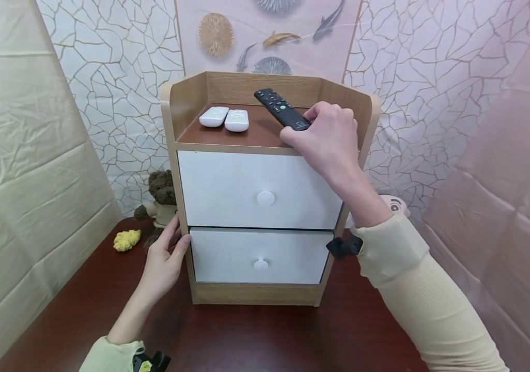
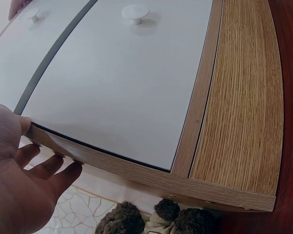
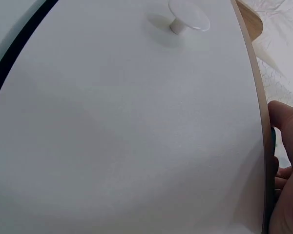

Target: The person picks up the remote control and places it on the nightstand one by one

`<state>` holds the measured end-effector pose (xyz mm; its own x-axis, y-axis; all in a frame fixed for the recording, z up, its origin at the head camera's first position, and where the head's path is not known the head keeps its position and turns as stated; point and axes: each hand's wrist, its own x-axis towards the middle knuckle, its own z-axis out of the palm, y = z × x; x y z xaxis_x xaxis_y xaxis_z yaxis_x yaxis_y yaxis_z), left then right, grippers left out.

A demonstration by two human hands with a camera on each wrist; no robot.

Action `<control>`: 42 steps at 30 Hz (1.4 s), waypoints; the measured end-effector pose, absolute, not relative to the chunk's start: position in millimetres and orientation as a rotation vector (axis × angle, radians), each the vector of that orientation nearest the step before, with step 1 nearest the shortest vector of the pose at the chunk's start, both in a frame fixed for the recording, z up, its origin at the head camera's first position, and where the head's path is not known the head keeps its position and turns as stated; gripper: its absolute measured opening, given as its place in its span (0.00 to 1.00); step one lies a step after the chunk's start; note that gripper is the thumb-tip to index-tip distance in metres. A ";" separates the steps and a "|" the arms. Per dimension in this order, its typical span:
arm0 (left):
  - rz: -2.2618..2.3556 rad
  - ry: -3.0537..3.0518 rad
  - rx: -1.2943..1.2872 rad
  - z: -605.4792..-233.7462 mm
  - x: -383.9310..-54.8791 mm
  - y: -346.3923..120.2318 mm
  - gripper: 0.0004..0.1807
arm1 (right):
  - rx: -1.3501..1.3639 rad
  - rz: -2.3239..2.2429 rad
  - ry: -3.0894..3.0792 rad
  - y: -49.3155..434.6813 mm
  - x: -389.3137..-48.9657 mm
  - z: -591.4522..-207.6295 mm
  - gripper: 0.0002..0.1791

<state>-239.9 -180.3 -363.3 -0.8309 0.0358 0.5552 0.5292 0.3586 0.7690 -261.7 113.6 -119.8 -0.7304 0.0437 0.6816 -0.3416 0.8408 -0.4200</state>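
Black remote (image 1: 281, 108) is gripped at its near end by the right hand (image 1: 327, 135) above the cabinet top (image 1: 255, 135), beside two white remotes (image 1: 224, 118); lowering flat is advised, the cabinet being steadied by the relaxed left hand (image 1: 165, 261).

A cabinet (image 1: 228, 294) stood on the tabletop (image 1: 246, 336), two drawers stacked in its front. Two remotes (image 1: 224, 118) lay side by side on its top at the left; a third remote (image 1: 280, 107) sat to their right. A plush toy (image 1: 161, 196) stood left of the cabinet.
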 end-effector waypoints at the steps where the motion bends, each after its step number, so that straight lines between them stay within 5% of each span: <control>1: -1.483 -2.174 -0.494 -363.2 -239.9 -180.1 0.32 | 0.207 0.685 -2.310 113.6 -262.1 -118.7 0.22; 42: -1.492 -2.145 -0.496 -362.7 -237.5 -177.5 0.31 | 0.090 0.553 -2.535 101.8 -255.1 -115.8 0.26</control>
<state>-237.5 -177.5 -362.7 -0.8205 0.0235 0.5712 0.5438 0.3406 0.7670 -255.1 101.8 -115.8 -0.8525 0.0480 0.5205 -0.1732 0.9136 -0.3679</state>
